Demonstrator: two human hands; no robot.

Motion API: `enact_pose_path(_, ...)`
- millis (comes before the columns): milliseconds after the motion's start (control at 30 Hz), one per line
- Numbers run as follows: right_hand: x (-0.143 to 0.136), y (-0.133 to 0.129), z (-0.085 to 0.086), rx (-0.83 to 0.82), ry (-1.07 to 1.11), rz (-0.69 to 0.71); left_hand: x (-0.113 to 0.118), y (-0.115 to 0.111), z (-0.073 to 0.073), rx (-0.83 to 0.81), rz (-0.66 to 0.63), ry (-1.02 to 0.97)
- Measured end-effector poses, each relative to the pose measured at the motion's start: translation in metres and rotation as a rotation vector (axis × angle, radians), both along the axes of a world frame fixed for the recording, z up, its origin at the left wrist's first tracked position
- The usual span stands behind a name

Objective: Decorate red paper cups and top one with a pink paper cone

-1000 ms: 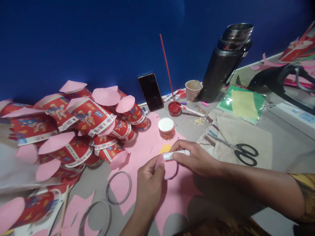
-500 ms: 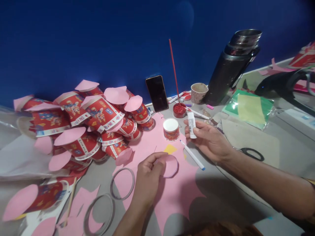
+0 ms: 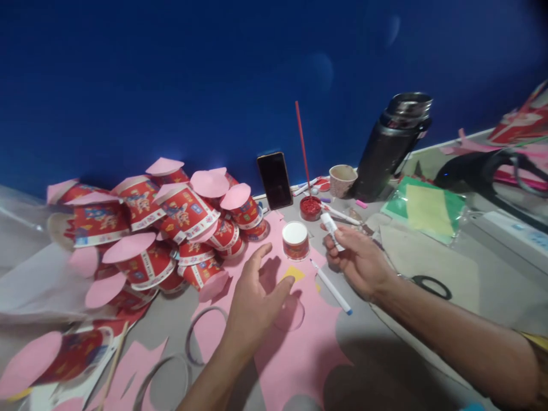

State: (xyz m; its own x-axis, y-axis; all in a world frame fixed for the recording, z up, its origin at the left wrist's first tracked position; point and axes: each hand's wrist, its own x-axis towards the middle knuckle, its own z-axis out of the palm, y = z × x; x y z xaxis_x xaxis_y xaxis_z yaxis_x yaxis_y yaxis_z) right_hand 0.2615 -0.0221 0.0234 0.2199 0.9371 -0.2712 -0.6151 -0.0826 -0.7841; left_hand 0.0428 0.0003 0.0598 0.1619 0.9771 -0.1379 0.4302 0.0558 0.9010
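Observation:
My right hand [image 3: 362, 257] is closed around a white glue stick [image 3: 332, 231], which leans to the left. My left hand [image 3: 257, 302] hangs over the pink paper [image 3: 295, 359], thumb and fingers spread apart with nothing between them. Below its thumb lies a pink paper disc [image 3: 291, 314] with a thin darker rim. Between the hands, a short red cup [image 3: 295, 241] stands with its white face up. A white marker with a blue end [image 3: 331, 288] and a yellow paper scrap [image 3: 294, 275] lie close by.
Red paper cups with pink discs [image 3: 184, 211] are heaped at the left. Tape rings [image 3: 165, 377] lie in front. Behind stand a phone [image 3: 274, 180], a paper cup [image 3: 342, 181] and a black flask [image 3: 391, 148]. Black-handled scissors [image 3: 432, 286] lie at the right.
My left hand has let go of the pink disc, moved up and spread its fingers. The glue stick in my right hand has tilted to the left. The whole view has shifted slightly.

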Motion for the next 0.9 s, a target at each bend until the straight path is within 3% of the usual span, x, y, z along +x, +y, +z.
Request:
enact_pose_path(67, 0.000, 0.002, -0.001, 0.000, -0.024, -0.020, 0.013, 0.014, -0.003, 0.026, -0.018, -0.022)
enact_pose_path(200, 0.002, 0.005, 0.000, -0.002, -0.082, -0.055, 0.041, 0.039, -0.022, 0.085, -0.020, -0.112)
enact_pose_path(333, 0.004, 0.006, 0.000, 0.013, -0.166, -0.058, 0.053, 0.050, -0.029, 0.087, -0.122, -0.200)
enact_pose_path(433, 0.007, 0.005, 0.000, 0.066, -0.242, -0.051, 0.043, 0.045, -0.016, 0.140, -0.128, -0.145)
enact_pose_path(533, 0.008, -0.003, 0.004, 0.153, -0.342, -0.012, 0.021, 0.031, 0.004, 0.295, -0.153, 0.088)
enact_pose_path(633, 0.004, -0.018, 0.012, 0.221, -0.457, 0.052, 0.001, 0.015, 0.018, 0.374, -0.224, 0.200)
enact_pose_path(767, -0.006, -0.039, 0.027, 0.355, -0.591, 0.162, -0.014, -0.001, 0.024, 0.420, -0.326, 0.271)
enact_pose_path(900, -0.012, -0.045, 0.038, 0.611, -0.865, 0.100, -0.021, -0.010, 0.024, 0.442, -0.448, 0.345)
